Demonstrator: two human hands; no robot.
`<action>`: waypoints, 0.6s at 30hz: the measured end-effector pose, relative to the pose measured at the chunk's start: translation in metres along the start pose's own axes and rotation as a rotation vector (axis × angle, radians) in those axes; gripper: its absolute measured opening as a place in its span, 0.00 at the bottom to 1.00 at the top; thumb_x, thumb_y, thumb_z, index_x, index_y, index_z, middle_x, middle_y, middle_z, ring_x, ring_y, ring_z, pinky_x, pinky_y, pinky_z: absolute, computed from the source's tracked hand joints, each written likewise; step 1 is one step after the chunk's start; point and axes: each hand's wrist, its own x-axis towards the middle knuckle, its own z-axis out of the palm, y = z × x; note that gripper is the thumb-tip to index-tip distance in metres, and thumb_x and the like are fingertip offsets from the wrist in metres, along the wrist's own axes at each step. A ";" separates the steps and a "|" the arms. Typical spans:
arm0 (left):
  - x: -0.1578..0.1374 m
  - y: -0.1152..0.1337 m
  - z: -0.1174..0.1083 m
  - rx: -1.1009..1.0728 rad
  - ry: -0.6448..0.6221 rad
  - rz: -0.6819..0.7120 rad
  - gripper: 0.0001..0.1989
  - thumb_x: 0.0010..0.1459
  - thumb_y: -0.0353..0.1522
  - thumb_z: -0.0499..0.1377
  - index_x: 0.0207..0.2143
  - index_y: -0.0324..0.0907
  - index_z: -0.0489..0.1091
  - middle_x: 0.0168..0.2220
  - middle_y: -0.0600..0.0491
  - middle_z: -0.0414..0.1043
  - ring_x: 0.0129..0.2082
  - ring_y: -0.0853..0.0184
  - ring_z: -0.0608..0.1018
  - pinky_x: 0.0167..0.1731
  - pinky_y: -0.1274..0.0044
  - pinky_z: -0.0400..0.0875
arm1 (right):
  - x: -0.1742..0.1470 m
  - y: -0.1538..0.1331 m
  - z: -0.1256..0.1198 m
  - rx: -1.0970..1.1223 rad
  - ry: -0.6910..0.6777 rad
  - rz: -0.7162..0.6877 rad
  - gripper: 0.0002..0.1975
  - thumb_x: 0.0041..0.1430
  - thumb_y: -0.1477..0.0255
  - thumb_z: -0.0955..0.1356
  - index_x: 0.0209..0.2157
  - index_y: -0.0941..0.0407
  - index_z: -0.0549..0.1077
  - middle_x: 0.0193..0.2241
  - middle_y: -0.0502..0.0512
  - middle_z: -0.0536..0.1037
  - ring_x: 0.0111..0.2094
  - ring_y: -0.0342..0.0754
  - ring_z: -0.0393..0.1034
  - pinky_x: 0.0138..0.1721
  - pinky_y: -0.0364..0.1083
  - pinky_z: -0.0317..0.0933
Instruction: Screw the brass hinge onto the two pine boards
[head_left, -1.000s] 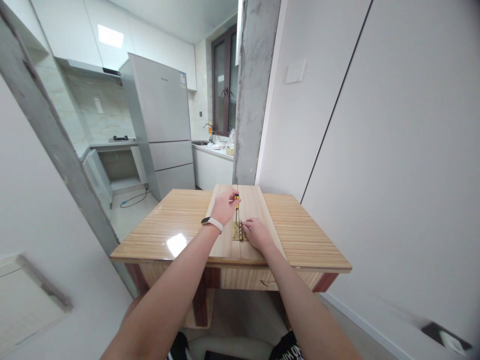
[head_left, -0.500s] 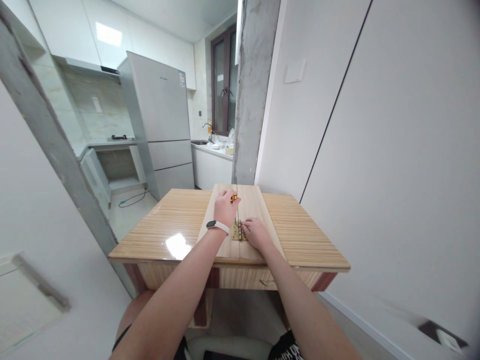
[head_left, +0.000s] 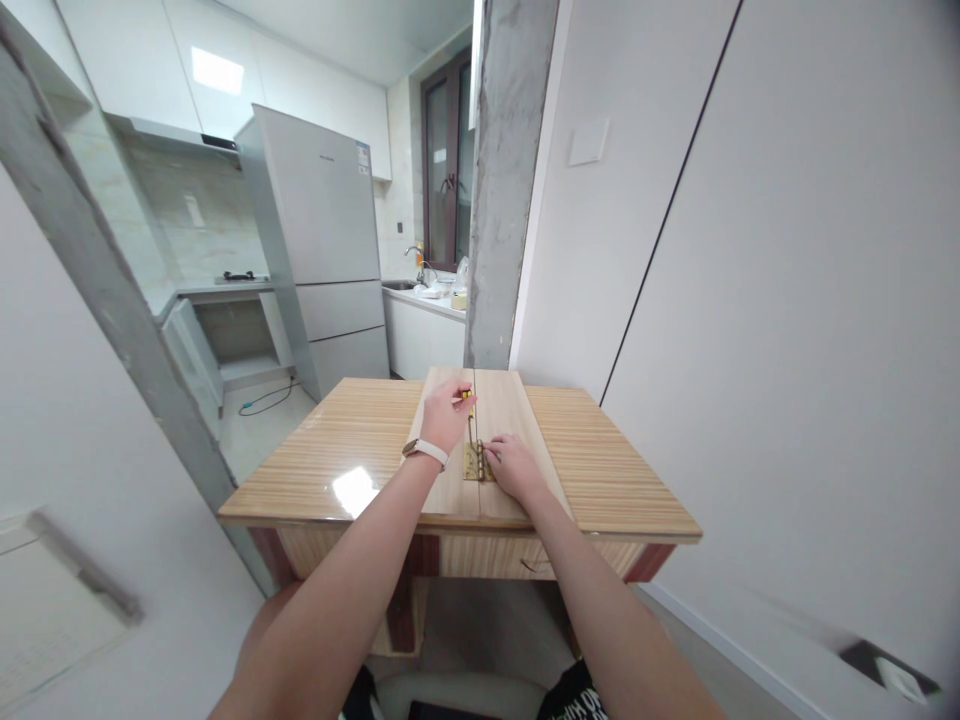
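My left hand, with a white band on the wrist, is closed around the yellow and black handle of a screwdriver. The screwdriver stands nearly upright, and its thin shaft runs down to the left leaf of a brass hinge. The hinge lies across the seam between two pale wooden boards. My right hand rests on the right board with its fingertips pressed on the hinge, covering much of the right leaf. Whether the tip sits in a screw is too small to tell.
The boards lie on a striped wooden table with a drawer at its front. A grey fridge and a sink counter stand beyond. A white wall rises at the right.
My left hand has turned and shifted slightly left around the handle, so more of the screwdriver shows. My right hand and the hinge have stayed in place.
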 end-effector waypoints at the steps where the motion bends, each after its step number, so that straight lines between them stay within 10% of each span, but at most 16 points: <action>1: -0.002 0.001 0.001 0.000 0.003 0.023 0.07 0.58 0.28 0.64 0.40 0.42 0.75 0.44 0.49 0.76 0.40 0.68 0.80 0.43 0.73 0.78 | 0.000 0.000 0.000 0.000 0.001 -0.001 0.18 0.72 0.65 0.60 0.50 0.51 0.80 0.48 0.58 0.78 0.52 0.50 0.66 0.56 0.46 0.55; 18: -0.003 0.006 0.011 0.052 0.040 -0.061 0.08 0.54 0.30 0.67 0.38 0.43 0.75 0.35 0.53 0.77 0.33 0.68 0.78 0.38 0.74 0.75 | 0.002 0.002 0.004 -0.003 0.031 -0.010 0.18 0.72 0.65 0.61 0.47 0.51 0.82 0.47 0.58 0.79 0.51 0.50 0.66 0.55 0.45 0.56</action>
